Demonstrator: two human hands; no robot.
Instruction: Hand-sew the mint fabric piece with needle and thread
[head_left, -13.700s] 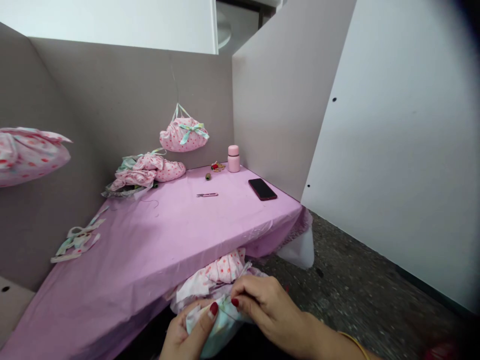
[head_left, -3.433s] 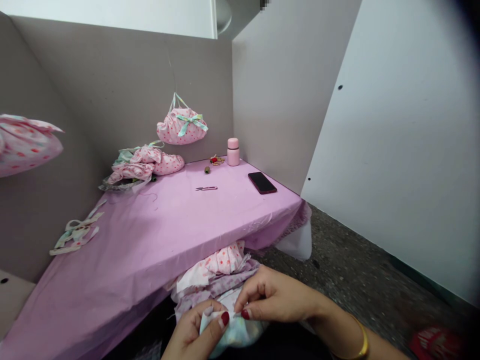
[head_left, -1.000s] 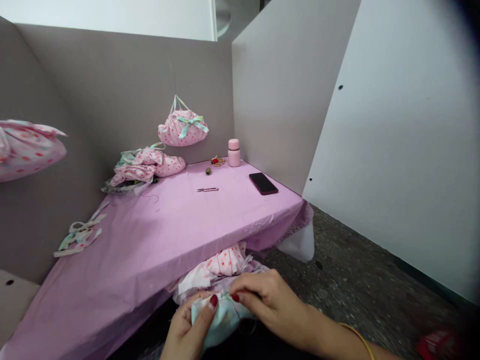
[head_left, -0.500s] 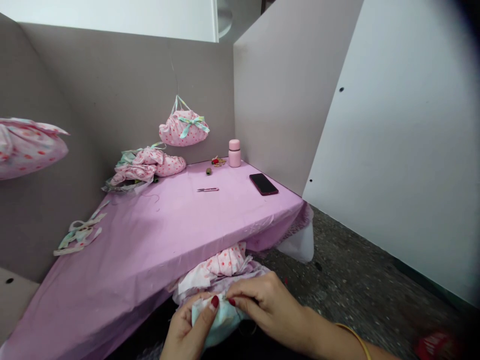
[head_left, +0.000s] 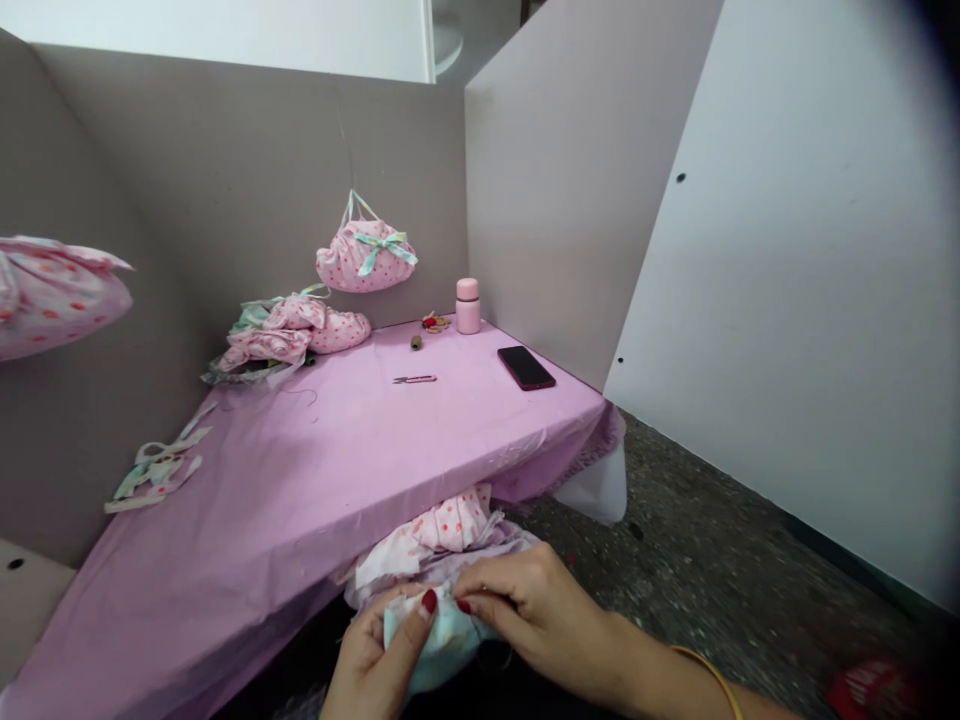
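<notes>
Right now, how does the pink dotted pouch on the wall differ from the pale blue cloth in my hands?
The pink dotted pouch hangs against the wall; the pale blue cloth is pinched between your left hand and right hand. The pouch is rounded and tied with a bow; the cloth shows no bow. Both are fabric.

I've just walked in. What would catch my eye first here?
The pink-covered table stands out first, with a red-dotted fabric pouch hanging above its far end. At the bottom of the view, the left hand and right hand pinch pale blue fabric just below the table's near edge.
</notes>
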